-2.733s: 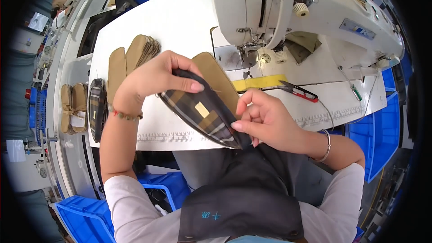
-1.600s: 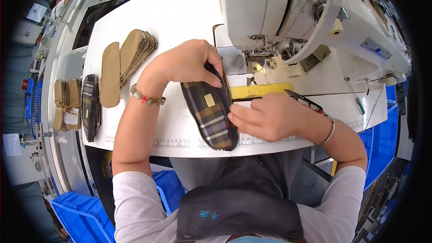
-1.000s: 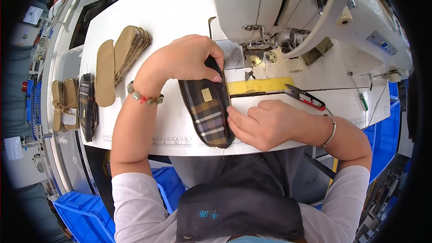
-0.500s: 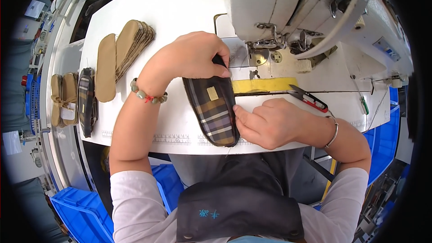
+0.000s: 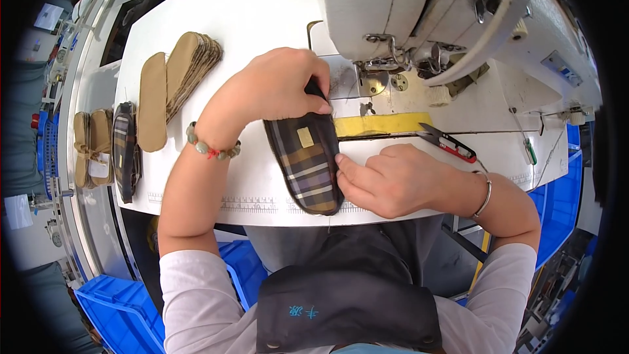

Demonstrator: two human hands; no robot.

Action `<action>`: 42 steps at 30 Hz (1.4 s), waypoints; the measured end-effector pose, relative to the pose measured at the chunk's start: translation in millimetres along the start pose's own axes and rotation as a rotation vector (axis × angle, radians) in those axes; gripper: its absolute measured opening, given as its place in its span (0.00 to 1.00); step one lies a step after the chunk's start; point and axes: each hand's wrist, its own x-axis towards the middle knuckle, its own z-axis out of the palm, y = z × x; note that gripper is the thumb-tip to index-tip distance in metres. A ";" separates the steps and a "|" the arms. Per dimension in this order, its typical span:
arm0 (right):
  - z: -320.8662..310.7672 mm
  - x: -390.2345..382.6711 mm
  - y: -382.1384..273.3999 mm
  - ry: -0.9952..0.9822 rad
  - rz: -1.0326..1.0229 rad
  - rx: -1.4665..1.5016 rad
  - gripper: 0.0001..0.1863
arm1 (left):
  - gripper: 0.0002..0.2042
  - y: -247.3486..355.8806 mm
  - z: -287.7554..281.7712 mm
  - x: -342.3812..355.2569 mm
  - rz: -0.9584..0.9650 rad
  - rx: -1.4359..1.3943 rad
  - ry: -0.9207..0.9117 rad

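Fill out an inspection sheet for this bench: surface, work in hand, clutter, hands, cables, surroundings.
Surface: white table, ruler marks along its near edge.
Work in hand: plaid cloth piece, lying left of the yellow strip.
Clutter: stack of brown pieces, second plaid piece, red-and-black snips, green-handled tool.
Hands: left hand grips the plaid cloth piece's far end; right hand has fingertips at its right edge.
Cables: nothing seen.
Surroundings: sewing machine at far right of the table; blue bin lower left.
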 end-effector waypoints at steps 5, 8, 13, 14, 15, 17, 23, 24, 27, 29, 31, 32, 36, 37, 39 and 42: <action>-4.0 4.1 -2.4 -0.071 0.019 0.017 0.11 | 0.12 -0.1 6.6 -4.2 0.008 -0.035 0.239; -2.4 5.4 -2.2 -0.072 -0.003 0.001 0.12 | 0.12 1.5 3.4 -0.7 -0.062 -0.040 0.064; 0.6 0.9 5.3 -0.026 -0.035 -0.097 0.14 | 0.08 1.1 1.5 14.2 -0.125 -0.031 0.004; 1.3 0.4 10.7 -0.007 -0.016 -0.102 0.12 | 0.08 -9.6 5.9 21.1 -0.088 -0.035 0.067; 0.8 -1.1 14.8 0.011 0.004 -0.107 0.11 | 0.07 -15.6 7.2 27.8 -0.049 -0.040 0.129; -3.0 -5.7 21.0 -0.017 0.031 -0.129 0.10 | 0.10 -23.6 7.8 41.0 -0.055 -0.103 0.139; -7.5 -10.5 37.0 0.049 0.081 -0.138 0.07 | 0.23 -37.8 8.7 67.7 0.101 -0.108 0.259; -10.0 -9.8 37.9 0.028 0.096 -0.153 0.06 | 0.24 -41.2 8.4 68.8 0.215 -0.208 0.284; -13.8 -8.1 39.4 0.011 0.123 -0.166 0.05 | 0.25 -43.7 8.3 69.9 0.307 -0.277 0.310; -14.4 -8.2 40.0 0.013 0.138 -0.164 0.05 | 0.25 -43.7 8.4 70.4 0.266 -0.219 0.312; -14.2 -9.2 40.4 0.005 0.154 -0.180 0.05 | 0.25 -43.7 8.9 73.1 0.228 -0.166 0.313; -13.7 -9.4 40.7 0.004 0.155 -0.179 0.05 | 0.25 -43.4 8.7 73.6 0.207 -0.138 0.314; -12.3 -10.2 40.2 0.020 0.178 -0.177 0.04 | 0.25 -42.1 8.5 75.8 0.119 -0.028 0.323; -12.5 -10.2 39.9 0.009 0.192 -0.180 0.04 | 0.25 -42.0 8.2 75.4 0.096 -0.001 0.326; -13.4 -10.0 40.3 0.013 0.190 -0.173 0.04 | 0.23 -45.2 8.3 75.1 0.126 -0.026 0.333; -14.5 -8.2 39.9 0.023 0.181 -0.161 0.04 | 0.22 -52.6 10.0 74.7 0.262 -0.107 0.388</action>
